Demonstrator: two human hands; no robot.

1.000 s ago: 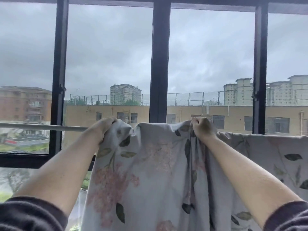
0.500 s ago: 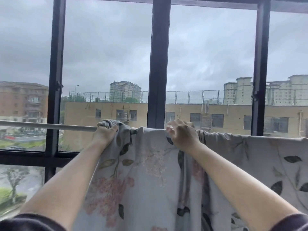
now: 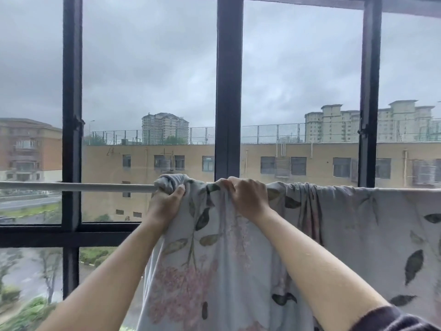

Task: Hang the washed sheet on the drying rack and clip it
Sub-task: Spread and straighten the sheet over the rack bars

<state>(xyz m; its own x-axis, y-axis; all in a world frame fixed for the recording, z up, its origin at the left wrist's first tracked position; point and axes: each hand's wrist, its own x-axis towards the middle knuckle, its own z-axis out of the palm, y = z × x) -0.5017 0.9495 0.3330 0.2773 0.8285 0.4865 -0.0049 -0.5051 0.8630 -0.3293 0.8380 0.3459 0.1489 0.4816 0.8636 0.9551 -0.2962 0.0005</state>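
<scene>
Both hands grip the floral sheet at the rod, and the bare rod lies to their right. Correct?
Not quite: the head view shows the bare rod to their left. The left hand and right hand do grip the sheet.

Carrier: one pale horizontal rod [image 3: 83,187] of the drying rack, running across my view in front of the window [image 3: 229,91]. From the left edge to just left of centre I read it as bare.

From that point to the right edge it is covered. The sheet [image 3: 358,235] lies draped over it and hangs down on the near side. The sheet is pale grey, printed with pink blossoms and dark leaves.

Its left end is bunched into a lump on top of the rod. A gathered band of folds sits right of centre, and farther right the cloth lies flatter along the rod. I cannot tell how far it hangs on the far side.
</scene>
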